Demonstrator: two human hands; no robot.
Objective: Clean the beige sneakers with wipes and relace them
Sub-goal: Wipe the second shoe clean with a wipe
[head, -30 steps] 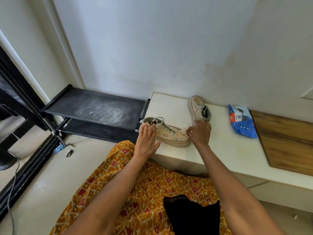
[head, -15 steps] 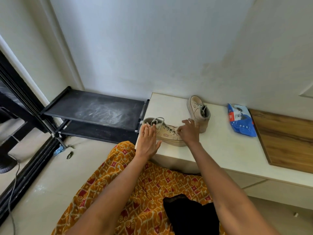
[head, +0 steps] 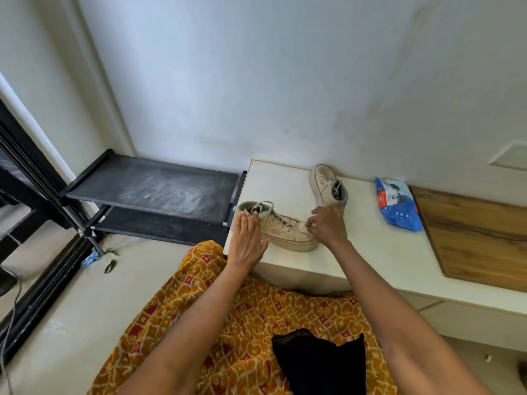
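A beige sneaker (head: 281,230) with grey laces lies near the front left corner of the white bench (head: 379,255), toe pointing right. My left hand (head: 247,238) presses flat, fingers straight, against its heel and near side. My right hand (head: 328,228) pinches a small white wipe (head: 302,227) against the toe of that sneaker. The second beige sneaker (head: 328,186) lies behind my right hand, close to the wall, its heel end partly hidden by my fingers. A blue wipes pack (head: 397,205) lies on the bench to the right.
A black two-tier shoe rack (head: 154,186), dusty on top, stands left of the bench. A wooden panel (head: 479,235) covers the bench's right part. The wall rises right behind the bench. My orange patterned skirt and a black cloth (head: 322,363) fill the foreground.
My right hand slid with the wipe from the toe toward the laces, then back to the toe. My left hand stayed on the heel.
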